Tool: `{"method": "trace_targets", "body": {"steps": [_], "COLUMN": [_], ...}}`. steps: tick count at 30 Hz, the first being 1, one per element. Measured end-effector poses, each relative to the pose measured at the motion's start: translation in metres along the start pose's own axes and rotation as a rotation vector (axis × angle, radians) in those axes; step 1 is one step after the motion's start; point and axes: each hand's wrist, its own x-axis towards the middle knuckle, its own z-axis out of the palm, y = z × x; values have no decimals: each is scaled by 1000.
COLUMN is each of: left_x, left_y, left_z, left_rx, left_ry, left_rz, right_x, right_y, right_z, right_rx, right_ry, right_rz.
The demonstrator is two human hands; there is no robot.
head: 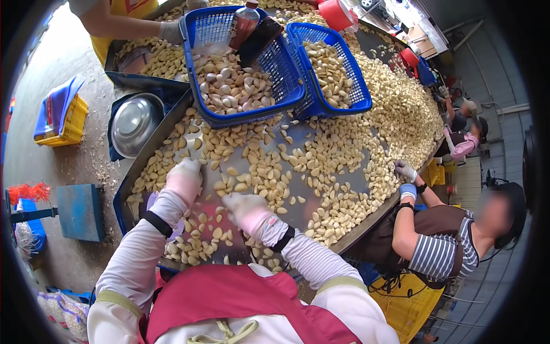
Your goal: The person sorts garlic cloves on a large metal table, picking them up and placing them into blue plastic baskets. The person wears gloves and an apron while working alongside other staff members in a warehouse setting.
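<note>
Peeled garlic cloves [266,182] lie loose over a metal sorting table [253,161] in front of me. My left hand [184,177], in a pale glove, is low over the table's left part, its fingers curled and turned from view. Cloves lie close around it. To its right, my right hand [245,210] is gloved too and blurred, with its fingertips near several cloves. Whether either hand has a clove in it is hidden. Smaller groups of cloves [193,245] rest nearer my red apron [215,292].
A blue basket [253,112] with unpeeled garlic, a bottle and a dark phone stands at the far side, beside another blue basket [365,96] of peeled cloves. A steel bowl [136,124] sits past the left rim. Co-workers' gloved hands [406,172] are along the right edge.
</note>
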Motion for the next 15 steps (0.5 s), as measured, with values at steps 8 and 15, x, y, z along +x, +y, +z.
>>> {"method": "trace_targets", "body": {"steps": [8,15], "left_x": [-50,-64], "left_y": [43,35], "left_z": [-13,12], "left_rx": [-778,-281], "left_ry": [-50,-297], "left_rz": [186,588], "right_x": [-15,-54], "right_y": [8,3], "right_z": [-30,35], "right_rx": [1534,-100], "right_ry": [-20,108], "right_rz": [405,17]}}
